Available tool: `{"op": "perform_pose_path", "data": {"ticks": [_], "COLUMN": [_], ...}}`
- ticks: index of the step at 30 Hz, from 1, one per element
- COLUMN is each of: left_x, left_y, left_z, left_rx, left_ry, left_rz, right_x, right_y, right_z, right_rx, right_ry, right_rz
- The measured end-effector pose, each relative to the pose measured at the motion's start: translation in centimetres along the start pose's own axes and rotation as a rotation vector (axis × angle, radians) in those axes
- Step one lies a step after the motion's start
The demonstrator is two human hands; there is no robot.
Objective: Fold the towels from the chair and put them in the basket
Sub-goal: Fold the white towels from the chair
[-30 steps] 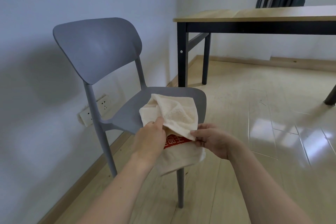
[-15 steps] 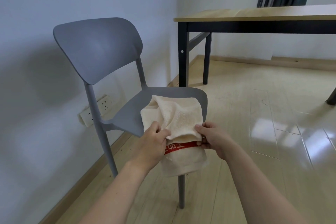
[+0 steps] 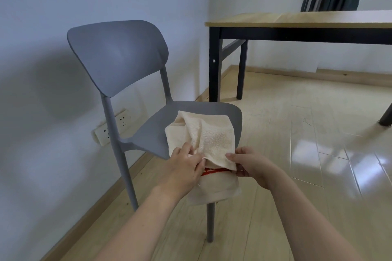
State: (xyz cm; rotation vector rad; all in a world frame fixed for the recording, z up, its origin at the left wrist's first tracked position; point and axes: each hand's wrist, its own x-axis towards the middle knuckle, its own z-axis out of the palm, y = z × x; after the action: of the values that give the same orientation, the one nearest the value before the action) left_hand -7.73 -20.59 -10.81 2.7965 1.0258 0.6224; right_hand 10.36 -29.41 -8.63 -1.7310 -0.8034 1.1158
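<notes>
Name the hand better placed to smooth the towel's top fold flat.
Probably the left hand: it rests on the cream towel, while the right hand pinches its corner.

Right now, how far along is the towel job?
Early. Done: nothing is visibly stored; no basket is in view. In hand: the left hand and right hand pinch the cream towel over the front edge of the grey chair, part folded, a red band showing. Left: finishing the fold and putting it in the basket.

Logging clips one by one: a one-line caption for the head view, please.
Both hands, left hand and right hand, pinch a cream towel draped over the grey chair seat's front edge.
</notes>
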Motion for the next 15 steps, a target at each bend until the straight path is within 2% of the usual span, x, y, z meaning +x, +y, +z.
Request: {"op": "perform_pose_path", "data": {"ticks": [3, 10, 15], "left_x": [0.1, 0.1, 0.2], "left_y": [0.5, 0.8, 0.7], "left_z": [-0.1, 0.0, 0.0], "left_rx": [0.070, 0.071, 0.069], "left_ry": [-0.005, -0.121, -0.096], "left_rz": [-0.018, -0.067, -0.052], "right_x": [-0.3, 0.5, 0.7], "right_y": [0.0, 1.0, 1.0], "right_z": [-0.5, -0.3, 0.4], "right_rx": [-0.002, -0.062, 0.009], "right_ry": [-0.050, 0.012, 0.062], "right_rz": [0.002, 0.065, 0.164]}}
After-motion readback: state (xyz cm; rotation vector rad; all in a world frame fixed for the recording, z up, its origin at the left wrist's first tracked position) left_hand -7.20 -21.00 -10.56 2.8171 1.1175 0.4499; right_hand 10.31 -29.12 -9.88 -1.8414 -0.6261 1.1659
